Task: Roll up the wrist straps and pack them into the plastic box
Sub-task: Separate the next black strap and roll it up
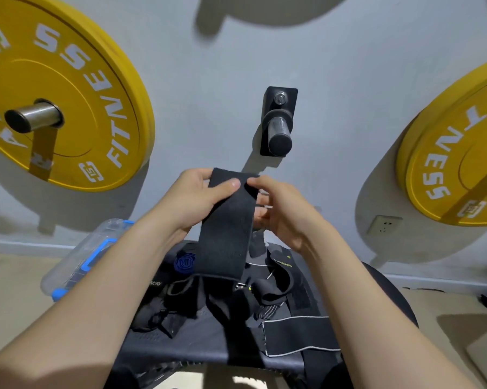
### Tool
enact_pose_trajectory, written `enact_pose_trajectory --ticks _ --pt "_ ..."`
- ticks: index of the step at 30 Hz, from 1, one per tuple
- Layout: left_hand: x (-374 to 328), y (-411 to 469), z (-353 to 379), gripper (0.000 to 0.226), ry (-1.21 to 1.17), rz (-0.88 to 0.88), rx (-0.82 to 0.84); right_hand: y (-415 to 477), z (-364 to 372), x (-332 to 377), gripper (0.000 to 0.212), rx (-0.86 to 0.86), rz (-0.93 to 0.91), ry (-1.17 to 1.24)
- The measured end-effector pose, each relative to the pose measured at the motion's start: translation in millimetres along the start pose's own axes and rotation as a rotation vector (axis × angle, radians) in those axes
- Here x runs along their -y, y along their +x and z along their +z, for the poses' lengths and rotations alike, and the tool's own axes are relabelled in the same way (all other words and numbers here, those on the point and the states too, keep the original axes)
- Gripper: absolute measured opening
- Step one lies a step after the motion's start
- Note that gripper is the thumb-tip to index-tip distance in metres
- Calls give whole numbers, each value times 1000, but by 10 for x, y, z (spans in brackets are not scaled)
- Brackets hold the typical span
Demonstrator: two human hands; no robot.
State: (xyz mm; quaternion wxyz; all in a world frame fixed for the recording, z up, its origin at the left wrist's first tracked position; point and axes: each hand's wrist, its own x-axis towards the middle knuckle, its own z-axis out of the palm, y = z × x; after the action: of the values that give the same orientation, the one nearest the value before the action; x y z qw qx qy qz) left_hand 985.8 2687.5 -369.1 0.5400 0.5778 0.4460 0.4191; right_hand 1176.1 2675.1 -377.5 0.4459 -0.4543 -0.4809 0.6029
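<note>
Strap (225,228), one, pinched by left hand (197,197) and right hand (284,209); one plastic box (65,262); two yellow plates (68,80) (455,153).

A wide black strap (225,226) hangs flat and unrolled, pinched at its top end, above a tangled heap (236,301) of black straps, with a tight blue roll (184,262) at the heap's far left edge and the clear, blue-latched box (79,256) farther left.

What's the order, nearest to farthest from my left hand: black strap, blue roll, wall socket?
1. black strap, gripped by the left hand itself.
2. blue roll, just below the hand.
3. wall socket, far right on the wall.
</note>
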Motion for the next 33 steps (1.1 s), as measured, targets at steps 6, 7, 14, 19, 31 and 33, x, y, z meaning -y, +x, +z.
enact_pose_trajectory --ticks 6,7,14,19,31,33 --pt "41 123 48 23 -219 25 -7 -38 -3 -106 6 97 53 -345" --pt "34 151 74 23 -273 8 -9 -30 -7 -111 6 53 8 -353" --pt "120 359 99 37 -681 -419 -56 -99 -174 -100 26 160 -138 -290" --pt "313 416 104 22 -396 -624 5 -233 -420 -270 74 535 247 -463" --pt "415 112 170 50 110 -318 768 205 -601 -357 44 -296 373 384" --pt "453 99 153 46 173 -356 869 243 -585 -388 28 -283 409 319"
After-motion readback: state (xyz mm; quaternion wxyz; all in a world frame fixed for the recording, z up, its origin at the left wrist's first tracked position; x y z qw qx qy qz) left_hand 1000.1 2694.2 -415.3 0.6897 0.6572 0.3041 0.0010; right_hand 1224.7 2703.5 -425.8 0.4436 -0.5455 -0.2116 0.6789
